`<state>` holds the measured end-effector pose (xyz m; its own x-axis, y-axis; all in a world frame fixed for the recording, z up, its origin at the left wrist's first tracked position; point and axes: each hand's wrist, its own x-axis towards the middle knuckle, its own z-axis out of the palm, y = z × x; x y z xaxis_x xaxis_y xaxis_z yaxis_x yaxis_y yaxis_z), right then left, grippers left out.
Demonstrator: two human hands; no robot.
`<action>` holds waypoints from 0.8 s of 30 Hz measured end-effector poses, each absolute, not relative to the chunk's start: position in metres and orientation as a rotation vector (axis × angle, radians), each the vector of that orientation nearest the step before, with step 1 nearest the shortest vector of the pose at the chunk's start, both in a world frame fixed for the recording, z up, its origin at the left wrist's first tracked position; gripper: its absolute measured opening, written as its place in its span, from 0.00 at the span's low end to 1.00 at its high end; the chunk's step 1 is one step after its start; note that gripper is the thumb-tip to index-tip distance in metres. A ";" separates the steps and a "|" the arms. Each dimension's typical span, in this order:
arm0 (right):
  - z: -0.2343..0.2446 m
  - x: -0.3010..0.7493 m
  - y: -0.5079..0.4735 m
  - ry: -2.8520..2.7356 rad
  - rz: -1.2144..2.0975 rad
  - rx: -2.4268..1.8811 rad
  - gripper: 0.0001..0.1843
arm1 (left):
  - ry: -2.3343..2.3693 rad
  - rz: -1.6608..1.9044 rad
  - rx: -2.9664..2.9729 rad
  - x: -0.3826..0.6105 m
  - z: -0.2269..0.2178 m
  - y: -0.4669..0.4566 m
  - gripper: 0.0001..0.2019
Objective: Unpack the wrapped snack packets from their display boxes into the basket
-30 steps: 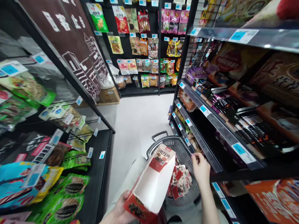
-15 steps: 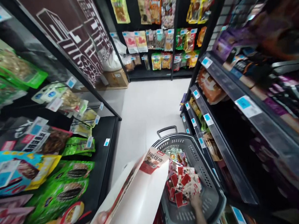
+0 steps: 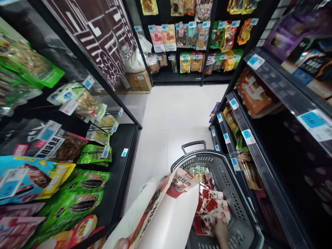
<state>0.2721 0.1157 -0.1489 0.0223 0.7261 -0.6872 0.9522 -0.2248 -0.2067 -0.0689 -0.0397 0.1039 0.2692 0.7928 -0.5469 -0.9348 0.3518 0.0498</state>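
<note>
My left hand (image 3: 120, 245) grips an open cardboard box (image 3: 175, 218), white inside with red and brown print outside, tilted at the left rim of the grey basket (image 3: 240, 212). Only the thumb shows clearly; the other fingers are hidden by the box. Inside the basket my right hand (image 3: 221, 230) is closed at the edge of a pile of small red and white snack packets (image 3: 210, 208). Its fingertips are partly hidden among them. Farther up in the basket lies a greenish clear bag of snacks (image 3: 201, 174).
A shelf rack (image 3: 285, 84) stands close on the right of the basket. Bagged snacks (image 3: 87, 194) fill the rack on the left. Pale floor (image 3: 166, 117) runs between them to hanging bags (image 3: 191, 36) at the back, with a cardboard carton (image 3: 140, 81) at the left corner.
The view has shifted, so the box and basket appear slightly farther right and lower. My right hand stays at the packets, and my left hand keeps hold of the box.
</note>
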 end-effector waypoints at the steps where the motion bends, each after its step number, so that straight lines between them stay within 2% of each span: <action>1: -0.132 0.273 0.122 1.791 -1.028 1.954 0.08 | 0.501 1.181 -0.286 -0.068 0.106 -0.039 0.23; 5: -0.038 0.286 0.142 2.087 -0.985 1.894 0.17 | 0.390 1.162 -0.251 -0.061 0.131 -0.035 0.18; 8: 0.067 0.302 0.145 2.364 -1.011 2.035 0.21 | 0.321 1.153 -0.237 -0.055 0.155 -0.036 0.16; 12: 0.222 0.296 0.130 2.624 -0.948 2.361 0.19 | 0.272 1.116 -0.168 -0.048 0.170 -0.046 0.20; 15: 0.303 0.261 0.116 2.894 -0.905 2.212 0.17 | 0.243 1.093 -0.143 -0.044 0.172 -0.057 0.22; 19: 0.345 0.206 0.109 3.103 -0.948 1.627 0.15 | 0.236 1.066 -0.114 -0.041 0.179 -0.069 0.24; 24: 0.340 0.160 0.107 3.047 -0.728 1.249 0.13 | 0.192 1.038 -0.015 -0.041 0.194 -0.076 0.22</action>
